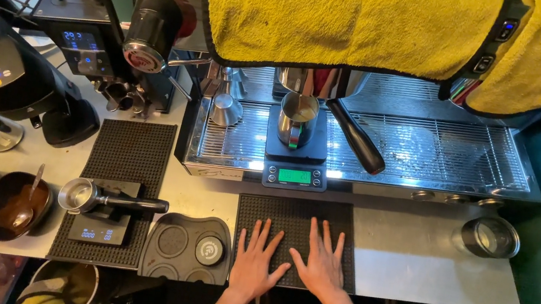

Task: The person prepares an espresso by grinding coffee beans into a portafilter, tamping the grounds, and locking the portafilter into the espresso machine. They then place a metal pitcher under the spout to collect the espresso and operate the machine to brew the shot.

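Observation:
My left hand (255, 264) and my right hand (321, 260) lie flat, fingers spread, on a black rubber mat (290, 213) at the counter's front edge. Neither holds anything. Beyond the mat, a small steel pitcher (296, 118) stands on a black scale with a green display (294, 175), which sits on the drip tray (444, 154) of an espresso machine. A black portafilter handle (357, 138) juts out to the right of the pitcher. A yellow towel (349, 20) hangs over the top of the machine.
A portafilter (105, 198) rests on a second scale (98, 227) on the left mat. A tamping station (189, 246) sits next to my left hand. A dark bowl with a spoon (12, 205), a grinder (152, 28) and a round steel dish (490, 237) are also on the counter.

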